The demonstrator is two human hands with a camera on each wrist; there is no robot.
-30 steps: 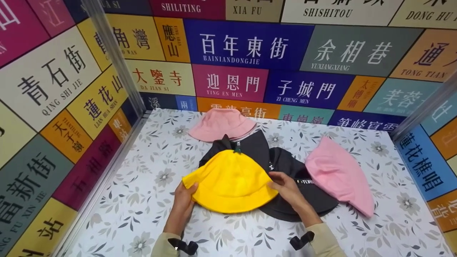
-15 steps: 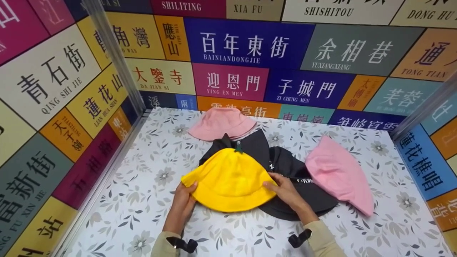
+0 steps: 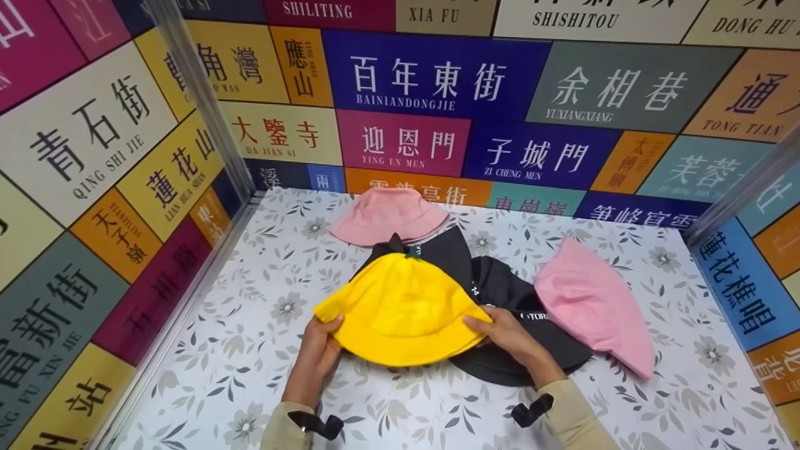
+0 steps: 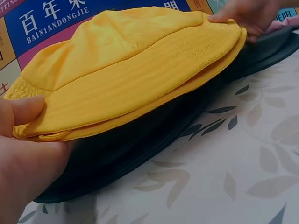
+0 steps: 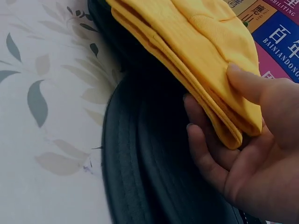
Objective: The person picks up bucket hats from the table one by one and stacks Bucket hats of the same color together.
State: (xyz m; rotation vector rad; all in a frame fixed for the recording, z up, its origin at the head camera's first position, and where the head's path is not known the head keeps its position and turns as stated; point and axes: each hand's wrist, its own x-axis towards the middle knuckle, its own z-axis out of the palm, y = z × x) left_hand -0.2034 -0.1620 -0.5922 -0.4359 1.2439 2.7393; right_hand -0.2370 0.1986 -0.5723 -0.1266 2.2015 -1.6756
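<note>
Between both hands is a yellow bucket hat (image 3: 406, 306), flattened, with a small green stem (image 3: 413, 251) at its crown. My left hand (image 3: 322, 347) pinches one end of the brim, thumb on top and fingers beneath, as the left wrist view shows. At the opposite end my right hand (image 3: 509, 334) grips the brim the same way; in the right wrist view the folded brim layers (image 5: 224, 126) lie between thumb and fingers. Behind and under the yellow hat are a black hat (image 3: 447, 253) and, to its right, another black hat with white lettering (image 3: 550, 340).
A pink bucket hat (image 3: 390, 215) sits at the back of the floral-covered table (image 3: 250, 375). Another pink hat (image 3: 594, 306) leans over the right black hat. Walls with printed street names (image 3: 431, 75) enclose the table at the back and both sides.
The yellow hat has shifted slightly up and its brim has spread a little wider between the hands. My right hand has moved a little right with its end. The other hats stay put.
</note>
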